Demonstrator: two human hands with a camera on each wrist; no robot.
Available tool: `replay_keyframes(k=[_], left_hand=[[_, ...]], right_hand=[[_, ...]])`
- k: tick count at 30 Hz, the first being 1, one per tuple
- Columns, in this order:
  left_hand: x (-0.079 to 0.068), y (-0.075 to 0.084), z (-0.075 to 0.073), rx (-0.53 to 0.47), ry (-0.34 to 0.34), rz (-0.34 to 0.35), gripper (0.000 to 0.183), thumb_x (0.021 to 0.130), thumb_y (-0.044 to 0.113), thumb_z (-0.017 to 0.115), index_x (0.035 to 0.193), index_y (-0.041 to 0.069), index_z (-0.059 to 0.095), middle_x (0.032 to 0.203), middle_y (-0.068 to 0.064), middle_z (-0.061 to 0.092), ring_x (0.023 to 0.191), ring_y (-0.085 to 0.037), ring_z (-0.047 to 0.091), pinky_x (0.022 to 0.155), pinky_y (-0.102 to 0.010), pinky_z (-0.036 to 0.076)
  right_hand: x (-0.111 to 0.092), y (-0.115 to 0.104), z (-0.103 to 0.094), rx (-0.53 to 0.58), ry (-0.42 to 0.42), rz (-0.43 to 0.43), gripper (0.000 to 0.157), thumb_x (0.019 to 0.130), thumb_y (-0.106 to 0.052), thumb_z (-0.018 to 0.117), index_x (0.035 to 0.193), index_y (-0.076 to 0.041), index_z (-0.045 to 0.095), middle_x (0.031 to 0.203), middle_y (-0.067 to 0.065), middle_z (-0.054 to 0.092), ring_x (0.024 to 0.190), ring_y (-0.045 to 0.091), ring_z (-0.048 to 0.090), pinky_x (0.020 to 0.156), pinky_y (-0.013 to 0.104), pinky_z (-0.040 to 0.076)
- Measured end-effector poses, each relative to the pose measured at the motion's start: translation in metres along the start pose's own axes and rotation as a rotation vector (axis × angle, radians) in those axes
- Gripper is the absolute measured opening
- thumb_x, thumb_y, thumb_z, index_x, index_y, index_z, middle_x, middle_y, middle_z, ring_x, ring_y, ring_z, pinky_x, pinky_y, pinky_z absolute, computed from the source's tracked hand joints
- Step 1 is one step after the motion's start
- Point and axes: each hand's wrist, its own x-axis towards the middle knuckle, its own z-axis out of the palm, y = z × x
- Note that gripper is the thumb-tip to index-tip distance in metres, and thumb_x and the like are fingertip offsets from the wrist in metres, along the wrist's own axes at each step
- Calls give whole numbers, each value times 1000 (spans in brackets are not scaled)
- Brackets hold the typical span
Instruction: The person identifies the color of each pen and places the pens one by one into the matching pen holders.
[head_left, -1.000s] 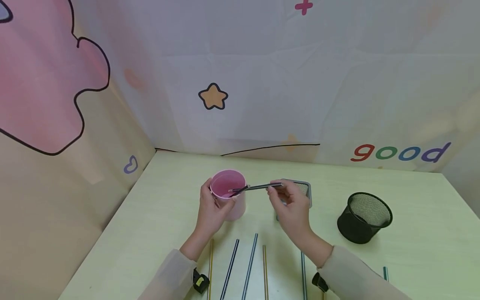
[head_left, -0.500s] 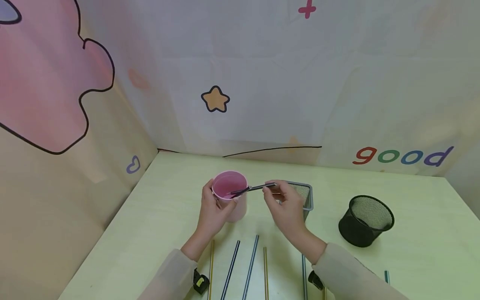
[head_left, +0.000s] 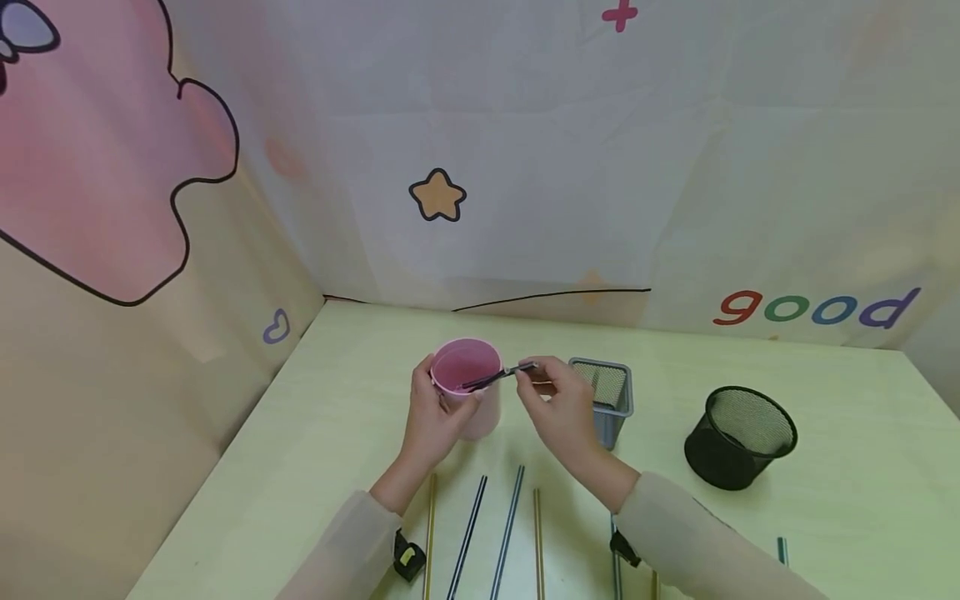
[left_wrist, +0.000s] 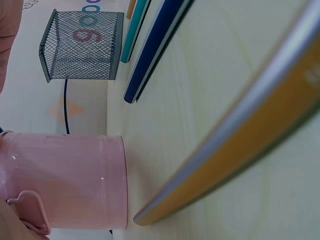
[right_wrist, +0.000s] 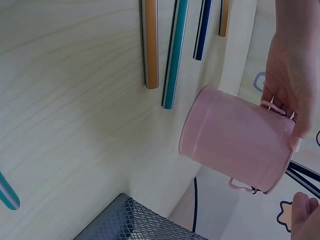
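Observation:
My left hand grips the pink bucket, thumb at its near rim and fingers round its left side. The bucket's small wire handles show in the right wrist view. Between the thumb and fingers of my right hand is a dark pencil, held slanting over the bucket's right rim with its far end inside. A second dark stripe in the right wrist view, beside the pencil, looks like another pencil at the rim; they overlap in the head view.
Several striped pencils lie on the table, among them a yellow one and a blue one. A grey mesh holder stands behind my right hand. Farther right is a round black mesh holder. A printed cloth hangs behind the table.
My right hand has moved left towards the bucket, sliding the pencil farther in. More of the grey mesh holder shows now. The left hand keeps its grip; the whole view has shifted slightly.

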Motion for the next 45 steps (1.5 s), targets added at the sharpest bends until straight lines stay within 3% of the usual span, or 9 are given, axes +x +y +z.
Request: replay_keyframes(k=[9, 16, 45], left_hand=[[-1, -3, 0, 18, -15, 0, 84, 81, 19, 74, 143, 1, 21, 140, -22, 35, 129, -37, 41, 103, -53, 40], [1, -2, 1, 29, 22, 34, 83, 80, 17, 75, 142, -1, 22, 137, -24, 37, 126, -38, 43, 102, -53, 41], [2, -1, -1, -2, 4, 8, 84, 81, 17, 74, 143, 1, 21, 139, -21, 36, 128, -36, 42, 103, -52, 40]], right_hand=[[-7, 0, 4, -52, -20, 57, 11, 81, 2, 67, 92, 3, 68, 84, 15, 69, 75, 25, 69, 65, 32, 59], [-5, 2, 11, -71, -60, 69, 11, 81, 1, 67, 93, 1, 68, 86, 13, 69, 75, 23, 68, 65, 29, 58], [-16, -2, 15, -25, -69, 130, 19, 78, 4, 68, 97, 6, 62, 89, 20, 67, 77, 29, 67, 70, 39, 58]])
